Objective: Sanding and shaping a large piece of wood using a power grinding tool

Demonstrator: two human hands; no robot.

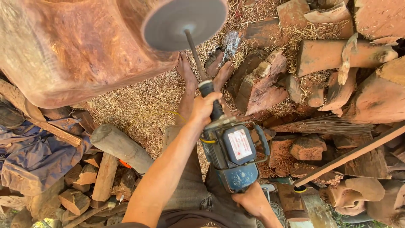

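My left hand (pixel 205 107) grips the black neck of a blue-grey power tool (pixel 233 153). My right hand (pixel 251 199) holds the tool's rear end near my body. A long metal shaft (pixel 194 52) runs forward from the tool to a round grey disc (pixel 184 23). The disc sits against the edge of a big reddish carved log (pixel 71 50) at the upper left. My bare feet (pixel 185 67) stand on wood shavings below the tool.
Reddish wood chunks (pixel 337 55) pile up on the right, with a straw broom (pixel 325 125) and a long slat (pixel 350 154) across them. A round wooden mallet (pixel 120 147), offcuts and a blue cloth (pixel 29 156) lie at the left. Shavings (pixel 135 105) cover the ground.
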